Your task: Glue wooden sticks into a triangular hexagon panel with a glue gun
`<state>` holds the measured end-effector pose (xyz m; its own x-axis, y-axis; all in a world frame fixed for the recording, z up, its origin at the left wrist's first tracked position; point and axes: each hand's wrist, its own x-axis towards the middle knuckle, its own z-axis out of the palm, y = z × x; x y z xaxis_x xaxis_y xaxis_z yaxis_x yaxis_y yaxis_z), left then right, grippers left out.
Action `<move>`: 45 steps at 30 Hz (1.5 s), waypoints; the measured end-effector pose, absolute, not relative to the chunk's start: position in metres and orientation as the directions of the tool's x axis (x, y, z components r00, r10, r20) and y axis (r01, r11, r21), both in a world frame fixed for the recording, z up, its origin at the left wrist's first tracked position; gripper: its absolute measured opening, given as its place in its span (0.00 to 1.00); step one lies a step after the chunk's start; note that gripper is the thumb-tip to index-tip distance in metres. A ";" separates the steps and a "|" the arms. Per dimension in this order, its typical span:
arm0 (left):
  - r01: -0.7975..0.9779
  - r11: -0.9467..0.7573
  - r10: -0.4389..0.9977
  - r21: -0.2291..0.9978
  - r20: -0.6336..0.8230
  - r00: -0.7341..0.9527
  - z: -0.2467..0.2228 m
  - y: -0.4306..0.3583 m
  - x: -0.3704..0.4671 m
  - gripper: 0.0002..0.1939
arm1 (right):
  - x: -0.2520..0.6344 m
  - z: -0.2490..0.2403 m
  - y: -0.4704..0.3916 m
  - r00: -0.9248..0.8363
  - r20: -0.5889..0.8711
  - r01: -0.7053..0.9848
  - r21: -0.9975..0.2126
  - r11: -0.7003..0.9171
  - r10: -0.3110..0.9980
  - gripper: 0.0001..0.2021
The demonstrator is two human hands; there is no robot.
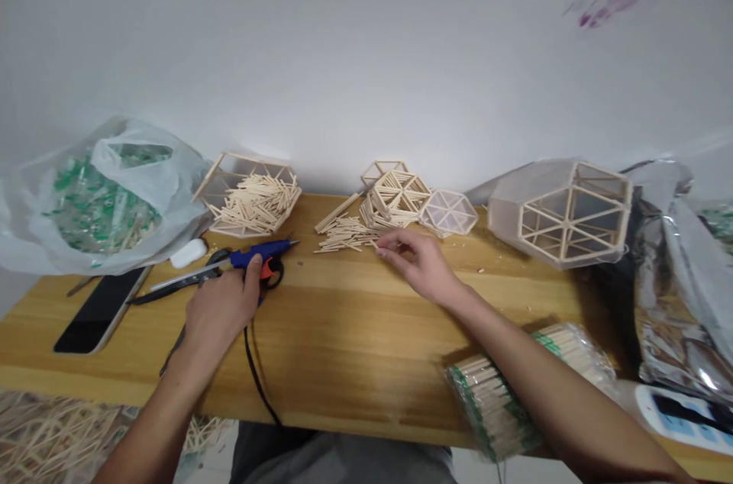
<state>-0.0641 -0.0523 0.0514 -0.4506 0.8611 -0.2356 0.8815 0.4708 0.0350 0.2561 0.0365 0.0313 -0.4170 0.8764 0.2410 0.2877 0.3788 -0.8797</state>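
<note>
1. Two hands on my feed. My left hand (pixel 223 308) is closed around one glue gun (pixel 260 251), thumb on its back. My right hand (pixel 427 262) has thumb and forefinger nearly together at a stick end; can't tell if it's really pinched.
2. The gun's blue with an orange trigger, lying left of centre on the wooden table (pixel 332 339), nozzle towards the loose cut sticks (pixel 343 233). Those are short, pale and heaped, too many to count.
3. Four hexagonal-looking stick frames, by my count: a filled one (pixel 252 198), a small one at the back (pixel 385 169), a spoked one (pixel 401 194) and a big covered one (pixel 564 217). Plus one pale hexagonal panel (pixel 450 213).
4. One phone (pixel 100 312), dark screen, and one white plastic bag (pixel 143 186) with green-printed wrappers inside.
5. Clear-wrapped stick bundles (pixel 492 400) sit under my right forearm, green print too small to read.
</note>
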 end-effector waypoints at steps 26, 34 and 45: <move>0.870 -0.492 0.862 -0.003 0.135 0.488 0.040 0.016 0.035 0.09 | 0.264 0.019 0.049 -0.314 0.072 0.483 -0.846 0.225 0.947 0.02; 0.835 -0.544 0.821 0.083 0.260 0.509 0.032 0.020 0.023 0.07 | 0.263 0.022 0.044 -0.389 0.081 0.491 -0.824 0.281 0.918 0.04; 0.734 -0.583 0.812 0.349 0.274 0.515 0.021 0.011 0.002 0.12 | 0.261 0.031 0.038 -0.550 0.102 0.494 -0.761 0.421 0.829 0.09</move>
<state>0.0021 0.0109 0.0212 0.5147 0.8125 0.2738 0.7339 -0.5826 0.3491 0.2611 0.0385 0.0307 -0.5502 0.8288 0.1019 0.4936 0.4212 -0.7609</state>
